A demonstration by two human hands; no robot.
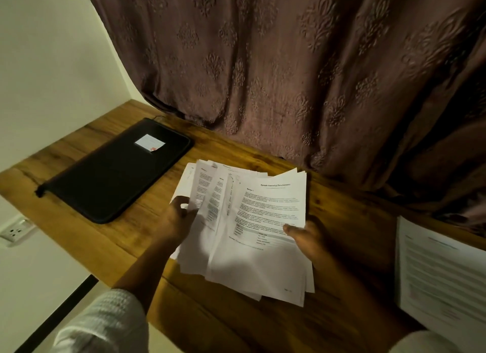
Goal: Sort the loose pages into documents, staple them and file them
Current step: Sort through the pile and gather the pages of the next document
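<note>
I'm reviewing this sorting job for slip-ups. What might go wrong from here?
1. The loose pages are fanned unevenly between the left hand and right hand; a slack grip may let sheets slide onto the wooden desk and lose their order.
2. The light is dim and most headings are overlapped, so pages might be matched to the wrong document.

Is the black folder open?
No, the folder lies shut and flat on the table, left of the pages.
</note>
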